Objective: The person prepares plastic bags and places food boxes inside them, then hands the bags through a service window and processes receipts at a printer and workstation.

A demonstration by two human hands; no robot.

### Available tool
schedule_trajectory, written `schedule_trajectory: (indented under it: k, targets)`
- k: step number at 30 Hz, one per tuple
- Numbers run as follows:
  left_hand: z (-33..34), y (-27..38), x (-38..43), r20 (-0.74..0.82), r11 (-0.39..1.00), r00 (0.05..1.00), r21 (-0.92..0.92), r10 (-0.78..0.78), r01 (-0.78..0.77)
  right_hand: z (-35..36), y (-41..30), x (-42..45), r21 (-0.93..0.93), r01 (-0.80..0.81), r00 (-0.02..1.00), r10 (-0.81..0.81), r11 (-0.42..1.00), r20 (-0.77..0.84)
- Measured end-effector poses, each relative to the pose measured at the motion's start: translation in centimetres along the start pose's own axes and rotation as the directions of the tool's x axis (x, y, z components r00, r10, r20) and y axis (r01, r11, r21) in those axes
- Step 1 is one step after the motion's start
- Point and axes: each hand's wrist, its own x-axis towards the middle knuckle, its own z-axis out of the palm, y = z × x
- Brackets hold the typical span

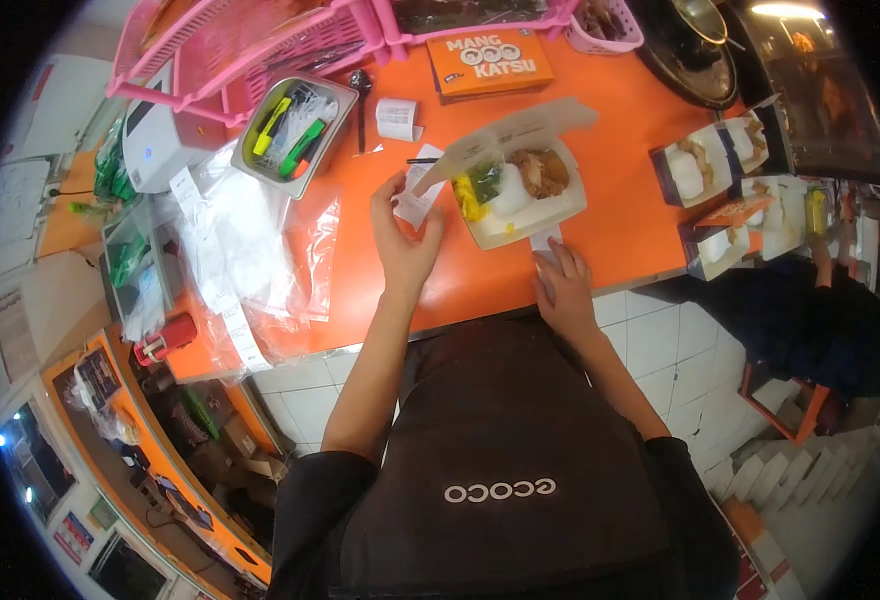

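An open paperboard meal box (pixel 534 223) stands on the orange table, its lid (pixel 519 131) raised. White rice (pixel 511 191), brown fried-looking food (pixel 541 174), shredded yellow food (pixel 469 199) and a green-topped sachet or cup (pixel 487 184) fill it. My left hand (pixel 408 244) is to the left of the box, thumb and fingers apart, near the lid's corner and a printed paper slip (pixel 417 202). At the box's front right, my right hand (pixel 569 292) has its fingers on another white paper slip (pixel 546 244), whose far end passes under the box.
Behind the box lies a stack of orange cartons (pixel 491 66). A metal tub (pixel 294 135) with highlighters, a label printer (pixel 170 139), plastic bags (pixel 249 232) and pink baskets (pixel 275 56) occupy the left. More filled boxes (pixel 691 176) line the right edge, near another person (pixel 822 322).
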Motion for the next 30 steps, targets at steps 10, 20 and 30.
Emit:
schedule_trajectory:
  k: [10, 20, 30]
  targets:
    - [2.1, -7.1, 11.9, -0.016, 0.990, 1.000, 0.138, 0.000, 0.002, -4.4, -1.0, 4.3, 0.228, 0.006, 0.938, 0.073, 0.974, -0.338]
    - [4.8, 6.2, 18.0, 0.309, 0.872, 0.944, -0.487, 0.119, 0.049, -13.4, -3.1, 22.5, 0.315, 0.268, 0.949, -0.193, 0.910, -0.251]
    - [9.9, 1.1, 19.7, 0.455, 0.842, 0.890, -0.496, 0.043, 0.213, -9.6, 2.4, 37.0, 0.393, 0.179, 0.892, -0.317, 0.902, 0.323]
